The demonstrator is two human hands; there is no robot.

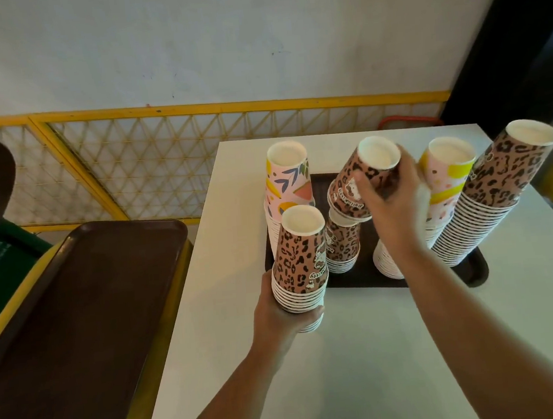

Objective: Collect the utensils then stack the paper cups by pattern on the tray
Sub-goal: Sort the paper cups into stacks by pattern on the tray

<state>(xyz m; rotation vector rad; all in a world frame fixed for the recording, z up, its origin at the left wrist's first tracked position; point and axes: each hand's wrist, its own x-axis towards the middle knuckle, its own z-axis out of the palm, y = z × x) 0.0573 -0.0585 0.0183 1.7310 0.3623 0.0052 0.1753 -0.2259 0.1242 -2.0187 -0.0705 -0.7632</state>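
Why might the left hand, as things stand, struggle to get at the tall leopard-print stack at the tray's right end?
Probably not freely: the left hand already holds a leopard stack, and the right arm crosses in front of the tall leopard stack.

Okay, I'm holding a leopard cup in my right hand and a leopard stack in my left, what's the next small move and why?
Probably lower the tilted leopard cup in your right hand straight onto the short leopard stack just beneath it on the tray. The patterns match, and it is the closest stack; the left hand already holds its own leopard stack.
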